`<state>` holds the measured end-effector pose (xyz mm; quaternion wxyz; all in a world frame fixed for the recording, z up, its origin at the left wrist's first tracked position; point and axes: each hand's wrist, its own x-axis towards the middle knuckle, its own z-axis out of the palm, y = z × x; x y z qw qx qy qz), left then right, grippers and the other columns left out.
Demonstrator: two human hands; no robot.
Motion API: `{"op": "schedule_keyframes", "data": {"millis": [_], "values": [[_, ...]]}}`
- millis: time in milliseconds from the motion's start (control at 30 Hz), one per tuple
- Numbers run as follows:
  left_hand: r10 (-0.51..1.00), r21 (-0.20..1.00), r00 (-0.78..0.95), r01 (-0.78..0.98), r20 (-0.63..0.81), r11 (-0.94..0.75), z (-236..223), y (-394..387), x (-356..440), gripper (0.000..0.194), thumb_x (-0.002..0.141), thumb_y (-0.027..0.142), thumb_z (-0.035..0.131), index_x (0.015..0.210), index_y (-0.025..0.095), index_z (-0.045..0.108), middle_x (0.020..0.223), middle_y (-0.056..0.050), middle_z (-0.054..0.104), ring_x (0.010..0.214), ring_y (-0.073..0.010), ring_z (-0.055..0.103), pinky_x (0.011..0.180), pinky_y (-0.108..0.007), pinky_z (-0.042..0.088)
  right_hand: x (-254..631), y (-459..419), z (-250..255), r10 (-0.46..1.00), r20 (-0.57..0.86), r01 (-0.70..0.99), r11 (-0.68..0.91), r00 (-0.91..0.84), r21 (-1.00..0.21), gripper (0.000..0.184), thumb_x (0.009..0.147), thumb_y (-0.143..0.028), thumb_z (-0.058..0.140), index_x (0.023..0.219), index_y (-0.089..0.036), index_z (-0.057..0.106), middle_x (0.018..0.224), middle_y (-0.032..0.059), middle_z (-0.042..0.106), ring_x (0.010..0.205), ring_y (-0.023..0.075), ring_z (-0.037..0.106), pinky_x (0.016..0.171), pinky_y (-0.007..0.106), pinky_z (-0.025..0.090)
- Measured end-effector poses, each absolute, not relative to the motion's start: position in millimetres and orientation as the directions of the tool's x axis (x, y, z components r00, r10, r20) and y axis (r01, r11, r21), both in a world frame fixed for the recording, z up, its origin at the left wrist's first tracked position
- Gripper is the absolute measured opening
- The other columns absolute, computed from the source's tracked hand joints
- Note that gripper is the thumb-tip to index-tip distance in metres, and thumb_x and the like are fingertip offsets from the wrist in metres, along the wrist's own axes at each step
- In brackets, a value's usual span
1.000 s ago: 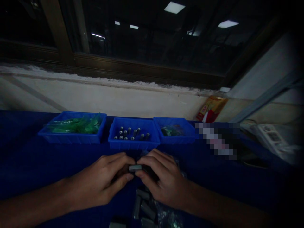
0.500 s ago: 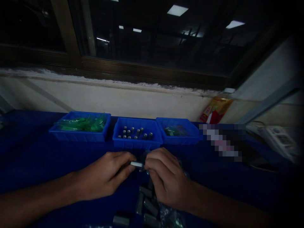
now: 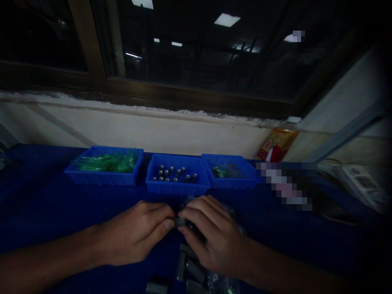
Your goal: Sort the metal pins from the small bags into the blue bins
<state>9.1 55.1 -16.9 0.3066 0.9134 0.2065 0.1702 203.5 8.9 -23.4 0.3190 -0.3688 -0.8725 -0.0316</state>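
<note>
My left hand [image 3: 139, 233] is closed, its thumb and index finger pinching one end of a small grey metal piece [image 3: 180, 221]. My right hand [image 3: 216, 234] grips the other end, so the fingertips of both almost meet. Most of the piece is hidden by the fingers, and its exact kind is unclear in the dim light. Several dark grey metal pieces [image 3: 195, 270] lie on the table below my right hand. A clear plastic bag [image 3: 222, 282] lies beside them, partly under my right wrist.
Along the back of the blue table [image 3: 76, 204] stand three blue bins. The left bin [image 3: 104, 178] holds green plastic bags, the middle bin [image 3: 177, 188] several upright metal tubes, the right bin [image 3: 234, 182] a clear bag. A gold and red packet [image 3: 277, 143] leans against the wall.
The held piece has turned: its bright white face no longer shows, and it looks dark grey. My right hand has shifted slightly left, closer to my left hand.
</note>
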Motion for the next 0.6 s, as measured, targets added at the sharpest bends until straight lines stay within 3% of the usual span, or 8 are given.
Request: {"op": "schedule_keyframes", "data": {"millis": [67, 167, 367, 600], "values": [[0.503, 0.654, 0.843, 0.274, 0.191, -0.706, -15.8, 54.5, 9.2, 0.013, 0.090, 0.023, 0.035, 0.093, 0.018, 0.047, 0.078, 0.000, 0.055, 0.069, -0.0124, 0.053, 0.061, -0.024, 0.040, 203.5, 9.3, -22.2, 0.650, 0.571, 0.672, 0.708, -0.501, -0.216, 0.008, 0.079, -0.017, 0.050, 0.085, -0.014, 0.054, 0.077, 0.0046, 0.056, 0.072, 0.0161, 0.047, 0.064, 0.033, 0.040], [0.551, 0.669, 0.809, 0.295, 0.205, -0.682, -15.8, 54.0, 9.6, 0.021, 0.085, 0.022, 0.045, 0.106, 0.019, 0.041, 0.081, 0.000, 0.056, 0.068, -0.0124, 0.053, 0.057, -0.023, 0.041, 203.5, 9.9, -21.2, 0.685, 0.559, 0.681, 0.682, -0.467, -0.267, 0.007, 0.079, -0.017, 0.048, 0.081, -0.014, 0.054, 0.074, 0.0044, 0.055, 0.071, 0.0162, 0.047, 0.064, 0.033, 0.038], [0.525, 0.600, 0.805, 0.283, 0.275, -0.748, -18.6, 55.6, 10.1, 0.007, 0.085, 0.017, 0.045, 0.091, 0.018, 0.048, 0.081, -0.001, 0.054, 0.070, -0.0124, 0.052, 0.060, -0.024, 0.041, 202.3, 9.6, -19.8, 0.699, 0.529, 0.682, 0.677, -0.481, -0.276, 0.010, 0.080, -0.018, 0.046, 0.076, -0.015, 0.054, 0.071, 0.0039, 0.054, 0.069, 0.0159, 0.046, 0.063, 0.033, 0.038], [0.527, 0.584, 0.806, 0.299, 0.270, -0.755, -19.0, 57.1, 10.5, 0.016, 0.090, 0.021, 0.035, 0.086, 0.016, 0.049, 0.079, -0.002, 0.052, 0.072, -0.0131, 0.051, 0.065, -0.027, 0.042, 202.4, 8.9, -21.9, 0.671, 0.585, 0.693, 0.680, -0.456, -0.240, 0.014, 0.078, -0.020, 0.051, 0.091, -0.015, 0.052, 0.082, 0.0050, 0.056, 0.076, 0.0163, 0.050, 0.067, 0.032, 0.041]]}}
